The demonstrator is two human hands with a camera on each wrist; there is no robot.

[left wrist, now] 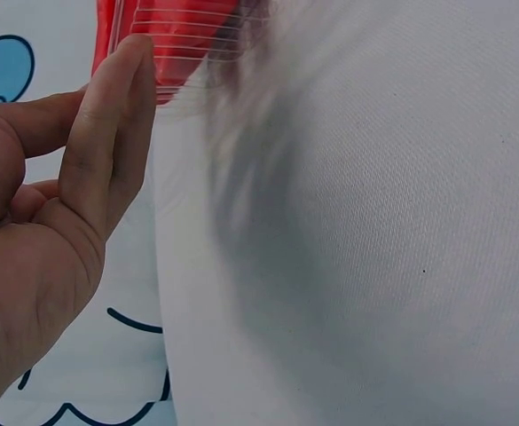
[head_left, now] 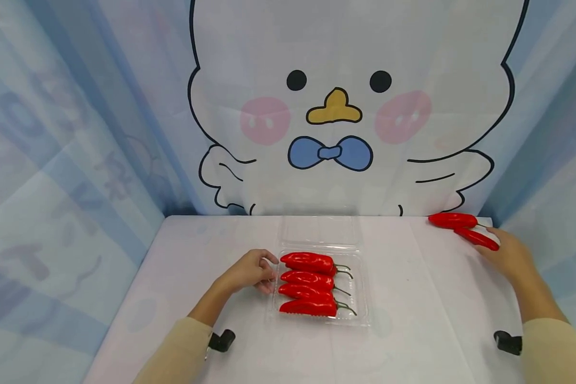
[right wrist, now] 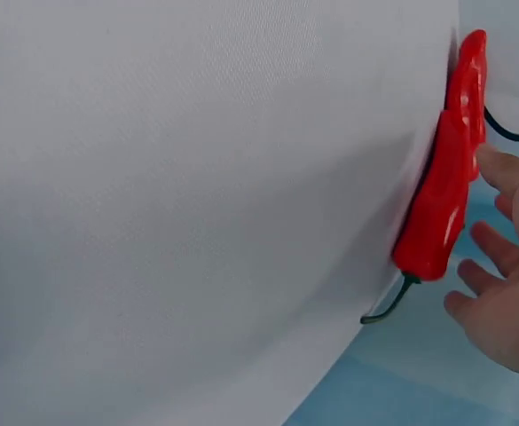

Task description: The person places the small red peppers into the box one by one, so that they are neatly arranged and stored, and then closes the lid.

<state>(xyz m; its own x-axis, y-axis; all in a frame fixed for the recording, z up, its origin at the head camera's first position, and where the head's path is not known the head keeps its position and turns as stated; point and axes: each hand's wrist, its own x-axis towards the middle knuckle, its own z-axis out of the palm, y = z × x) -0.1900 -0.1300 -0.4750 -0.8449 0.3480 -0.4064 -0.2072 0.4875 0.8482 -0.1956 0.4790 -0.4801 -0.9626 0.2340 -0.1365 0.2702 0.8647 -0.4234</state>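
Several red chili peppers (head_left: 309,306) lie side by side in a clear plastic container (head_left: 362,288), stems to the right. My left hand (head_left: 254,272) is at the container's left side; in the left wrist view its extended fingers (left wrist: 108,133) are close to the ribbed clear wall, contact unclear. At the table's back right corner lie two more red peppers, one at the back (head_left: 453,220) and one in front (head_left: 477,239). Beside them is my right hand (head_left: 509,253). The right wrist view shows its fingers spread, one fingertip (right wrist: 494,164) at a pepper (right wrist: 436,209).
The container's clear lid (head_left: 319,230) is folded back towards the curtain (head_left: 336,186), which has a cartoon figure on it. A white cloth covers the table (head_left: 413,320). A black wrist device shows at each sleeve.
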